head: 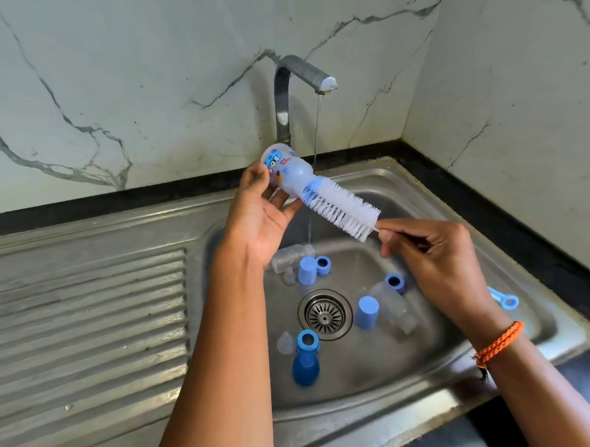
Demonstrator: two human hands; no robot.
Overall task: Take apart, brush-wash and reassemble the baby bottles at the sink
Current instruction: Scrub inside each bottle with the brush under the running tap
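Note:
My left hand (264,211) grips a clear baby bottle (286,171) with a cartoon print, held tilted over the sink with its mouth pointing right and down. A white and blue bottle brush (340,209) has its tip at the bottle's mouth, and most of its bristles are outside. My right hand (430,251) pinches the brush's thin handle. In the steel sink basin (377,365) lie another clear bottle (290,255), blue caps (307,270) (366,312), blue collar rings (323,264) (395,283) (308,341), a clear teat (285,342) and a dark blue cap (305,370).
A thin stream of water runs from the steel tap (300,77) into the basin near the drain (325,318). A ribbed draining board (88,320) lies to the left. A small blue brush handle (505,300) rests on the sink's right rim. Marble walls close the corner.

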